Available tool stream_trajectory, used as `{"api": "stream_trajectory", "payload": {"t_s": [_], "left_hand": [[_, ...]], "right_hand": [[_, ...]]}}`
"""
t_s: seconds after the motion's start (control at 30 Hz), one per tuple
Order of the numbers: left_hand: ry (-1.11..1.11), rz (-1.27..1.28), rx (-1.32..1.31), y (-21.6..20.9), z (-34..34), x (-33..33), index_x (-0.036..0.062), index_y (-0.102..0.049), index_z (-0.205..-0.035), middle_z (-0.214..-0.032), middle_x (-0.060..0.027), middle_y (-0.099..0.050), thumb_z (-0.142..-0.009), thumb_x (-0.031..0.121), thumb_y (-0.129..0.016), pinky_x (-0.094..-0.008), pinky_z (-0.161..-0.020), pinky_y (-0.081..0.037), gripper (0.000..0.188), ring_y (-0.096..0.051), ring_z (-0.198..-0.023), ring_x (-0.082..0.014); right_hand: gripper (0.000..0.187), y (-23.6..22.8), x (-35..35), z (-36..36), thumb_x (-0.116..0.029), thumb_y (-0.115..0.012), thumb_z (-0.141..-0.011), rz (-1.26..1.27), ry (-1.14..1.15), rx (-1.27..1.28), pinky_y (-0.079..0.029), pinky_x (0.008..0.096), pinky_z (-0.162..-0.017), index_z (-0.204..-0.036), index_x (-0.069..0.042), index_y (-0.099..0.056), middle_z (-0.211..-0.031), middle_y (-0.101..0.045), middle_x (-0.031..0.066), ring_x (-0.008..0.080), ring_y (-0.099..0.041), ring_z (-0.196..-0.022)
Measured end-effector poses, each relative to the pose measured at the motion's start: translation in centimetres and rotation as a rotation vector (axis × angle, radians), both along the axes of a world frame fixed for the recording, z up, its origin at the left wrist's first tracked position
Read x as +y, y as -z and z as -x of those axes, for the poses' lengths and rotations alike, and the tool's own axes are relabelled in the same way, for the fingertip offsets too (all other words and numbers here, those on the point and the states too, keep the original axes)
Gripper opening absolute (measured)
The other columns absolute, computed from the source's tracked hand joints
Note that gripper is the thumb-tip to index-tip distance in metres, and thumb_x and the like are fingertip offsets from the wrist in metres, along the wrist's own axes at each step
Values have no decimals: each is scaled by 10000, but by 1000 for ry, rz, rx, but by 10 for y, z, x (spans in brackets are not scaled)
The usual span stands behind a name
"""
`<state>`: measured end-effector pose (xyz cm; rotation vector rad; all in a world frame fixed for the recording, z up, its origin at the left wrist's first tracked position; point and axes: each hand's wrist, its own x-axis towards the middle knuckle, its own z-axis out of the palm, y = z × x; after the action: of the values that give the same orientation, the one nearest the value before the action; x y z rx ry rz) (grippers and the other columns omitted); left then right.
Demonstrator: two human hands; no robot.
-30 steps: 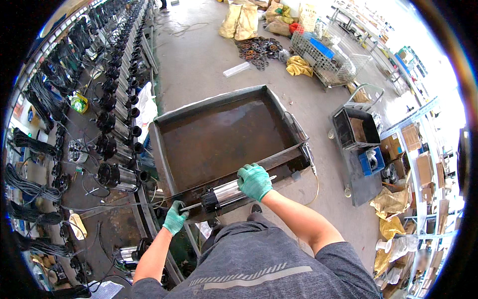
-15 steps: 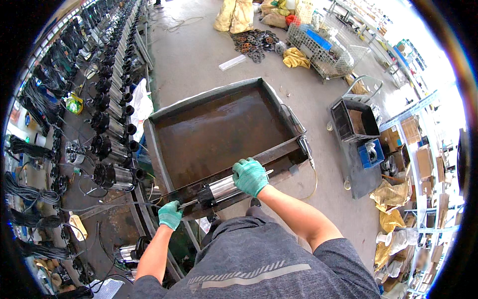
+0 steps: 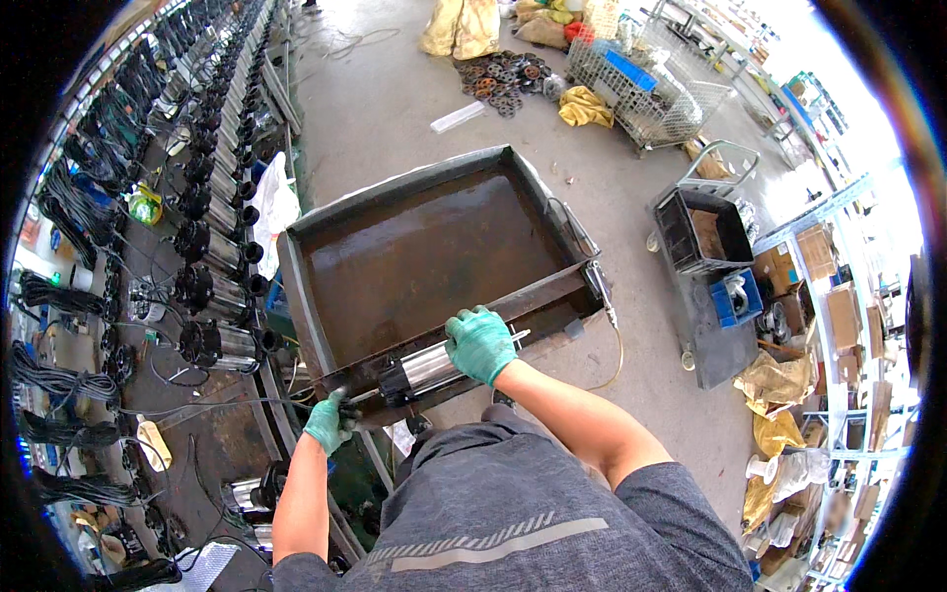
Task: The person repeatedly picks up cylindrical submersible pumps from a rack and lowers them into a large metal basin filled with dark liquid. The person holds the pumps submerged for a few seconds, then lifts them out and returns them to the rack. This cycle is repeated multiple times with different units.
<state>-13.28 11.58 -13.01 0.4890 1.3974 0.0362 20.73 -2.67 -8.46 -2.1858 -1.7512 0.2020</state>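
Observation:
A motor-like steel cylinder [image 3: 426, 369] with a black end lies slanted along the near ledge of a metal tank [image 3: 340, 371]. My gloved right hand [image 3: 480, 345] is wrapped over the cylinder's right part, and a thin shaft [image 3: 521, 335] sticks out beyond it. By the black end is my gloved left hand [image 3: 332, 422], its fingers curled at a thin rod [image 3: 365, 396] and a dark cable [image 3: 271, 401]. The cable runs off leftward. What lies inside the left fingers is partly hidden.
Brown liquid fills the tank. Rows of similar steel cylinders [image 3: 219, 345] and coiled cables [image 3: 59, 365] line the left. At right are a cart with a black crate [image 3: 705, 237], a blue bin [image 3: 735, 300] and shelves. A mesh cage [image 3: 641, 99] and sacks [image 3: 462, 28] stand farther back.
My right hand and the cylinder have shifted slightly left and up in the picture. My left hand has turned, and its fingers have loosened a little at the rod.

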Motion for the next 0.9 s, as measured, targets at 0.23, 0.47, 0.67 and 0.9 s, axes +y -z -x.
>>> {"api": "stream_trajectory", "payload": {"t_s": [0.23, 0.47, 0.67, 0.9], "left_hand": [[-101, -305, -149, 44, 16, -19, 125, -702, -934, -722, -49, -678, -976, 267, -678, -287, -406, -450, 150, -601, -517, -166], [-185, -341, -118, 37, 20, -27, 118, -663, -1065, -728, -29, -656, -1015, 515, -601, -310, -415, -420, 405, -592, -525, -160], [-393, -612, 99, 21, 53, -73, 78, -615, -1164, -793, -34, -655, -1040, 507, -569, -284, -442, -401, 449, -579, -555, -132], [-184, -832, 129, -6, 18, -117, 74, -635, -1188, -824, -19, -678, -1078, 394, -537, -260, -477, -425, 352, -575, -570, -94]], "right_hand": [[200, -3, 2, 2, -275, -681, -851, 44, 1, -14, -529, 474, -849, -952, -106, -713, -994, -711, 120, 330, -664, -996], [217, 4, -10, -19, -233, -661, -920, -353, -17, 512, -498, 503, -904, -1019, -41, -675, -1055, -658, 200, 406, -623, -1028], [288, 67, -124, -187, -213, -697, -881, -230, 788, 112, -490, 500, -908, -1071, -7, -630, -990, -637, 228, 418, -605, -945], [189, 89, -150, -249, -262, -594, -990, 25, 984, 1399, -375, 343, -420, -1074, -94, -577, -728, -586, 43, 173, -464, -465]]}}
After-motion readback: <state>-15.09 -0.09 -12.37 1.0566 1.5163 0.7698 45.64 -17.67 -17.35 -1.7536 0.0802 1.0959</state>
